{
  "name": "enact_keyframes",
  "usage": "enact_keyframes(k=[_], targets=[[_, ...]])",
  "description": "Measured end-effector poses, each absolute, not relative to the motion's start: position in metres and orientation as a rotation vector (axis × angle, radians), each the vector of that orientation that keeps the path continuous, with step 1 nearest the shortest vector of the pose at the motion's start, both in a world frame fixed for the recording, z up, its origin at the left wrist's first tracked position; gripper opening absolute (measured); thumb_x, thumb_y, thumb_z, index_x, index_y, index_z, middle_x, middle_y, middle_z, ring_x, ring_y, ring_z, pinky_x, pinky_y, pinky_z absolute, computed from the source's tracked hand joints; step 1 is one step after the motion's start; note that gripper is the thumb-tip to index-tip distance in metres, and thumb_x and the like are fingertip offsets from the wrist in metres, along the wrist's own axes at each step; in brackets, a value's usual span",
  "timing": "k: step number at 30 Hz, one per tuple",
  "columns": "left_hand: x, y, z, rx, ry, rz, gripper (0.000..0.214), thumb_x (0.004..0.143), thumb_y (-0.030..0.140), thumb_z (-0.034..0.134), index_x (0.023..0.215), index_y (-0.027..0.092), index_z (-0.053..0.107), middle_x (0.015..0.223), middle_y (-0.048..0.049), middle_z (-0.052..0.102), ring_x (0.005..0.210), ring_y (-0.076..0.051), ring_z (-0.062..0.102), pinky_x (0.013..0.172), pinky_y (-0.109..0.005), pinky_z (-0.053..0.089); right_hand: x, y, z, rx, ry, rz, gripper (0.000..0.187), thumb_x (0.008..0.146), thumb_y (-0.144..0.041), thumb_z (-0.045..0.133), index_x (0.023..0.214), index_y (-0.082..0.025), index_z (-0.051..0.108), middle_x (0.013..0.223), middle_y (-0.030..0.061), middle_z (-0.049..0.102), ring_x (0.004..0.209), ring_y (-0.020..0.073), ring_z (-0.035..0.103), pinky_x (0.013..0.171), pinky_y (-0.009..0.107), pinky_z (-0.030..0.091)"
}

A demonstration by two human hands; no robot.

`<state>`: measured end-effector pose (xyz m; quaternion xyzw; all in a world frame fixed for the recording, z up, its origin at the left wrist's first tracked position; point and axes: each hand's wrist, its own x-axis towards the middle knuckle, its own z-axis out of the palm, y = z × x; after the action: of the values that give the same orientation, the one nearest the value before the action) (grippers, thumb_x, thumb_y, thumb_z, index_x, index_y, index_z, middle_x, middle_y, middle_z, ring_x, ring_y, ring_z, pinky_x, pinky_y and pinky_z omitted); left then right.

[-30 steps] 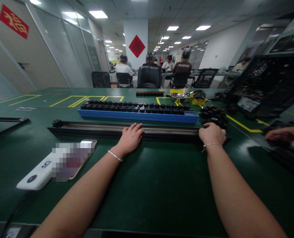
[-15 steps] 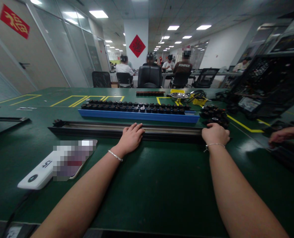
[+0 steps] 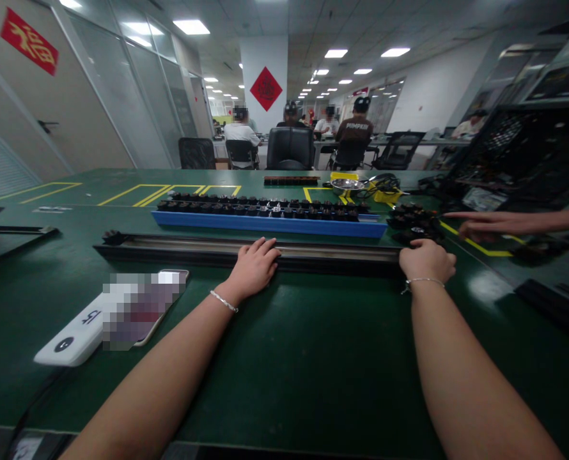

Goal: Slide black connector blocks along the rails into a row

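Observation:
A long black channel rail (image 3: 183, 253) with a pale strip along its inside lies across the table before me. My left hand (image 3: 256, 263) is closed over its middle, fingers across the top and thumb hidden. At the rail's right end my right hand (image 3: 427, 260) is curled closed; whatever its fingers hold is hidden. A small black part (image 3: 113, 237) sits at the left end of the rail. Just beyond my right hand lies a heap of small black parts (image 3: 413, 219). Behind the rail, a blue tray (image 3: 265, 222) carries rows of similar black parts (image 3: 208, 206).
Another person's hand (image 3: 495, 223) reaches in from the right, near the heap. A white power bank (image 3: 73, 338) and a phone (image 3: 169, 284) lie at left. Farther back are a metal bowl (image 3: 346, 186) and a brown strip (image 3: 291, 181). Dark rails (image 3: 548, 306) lie at right.
My right hand has shifted slightly right along the rail's end; my left hand stays put. The other person's hand has moved up and left toward the heap, finger extended.

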<state>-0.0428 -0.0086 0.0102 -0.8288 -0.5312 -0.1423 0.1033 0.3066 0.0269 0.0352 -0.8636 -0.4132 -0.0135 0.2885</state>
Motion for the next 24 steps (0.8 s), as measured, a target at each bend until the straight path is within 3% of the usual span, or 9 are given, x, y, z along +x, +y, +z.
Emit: enact_keyframes(k=[12,24], targets=[[-0.044,-0.007,0.008,-2.431,-1.555,-0.434,0.030,0.091,0.027,0.041,0.117,0.025,0.056,0.147,-0.0069,0.043,0.134,-0.029,0.036,0.099,-0.050,0.036,0.316,0.029,0.031,-2.285,-1.071,-0.056,0.038,0.076,-0.027,0.052,0.110,-0.021,0.067,0.116,0.0148,0.061,0.105,0.0310,0.046,0.083,0.042,0.035],[-0.043,-0.007,0.007,-2.420,-1.554,-0.432,0.030,0.092,0.027,0.041,0.118,0.025,0.055,0.146,-0.0065,0.044,0.135,-0.029,0.037,0.099,-0.050,0.037,0.321,0.032,0.024,-2.284,-0.993,-0.162,0.036,0.075,-0.027,0.051,0.107,-0.024,0.065,0.111,0.0098,0.062,0.102,0.0266,0.046,0.084,0.040,0.036]])
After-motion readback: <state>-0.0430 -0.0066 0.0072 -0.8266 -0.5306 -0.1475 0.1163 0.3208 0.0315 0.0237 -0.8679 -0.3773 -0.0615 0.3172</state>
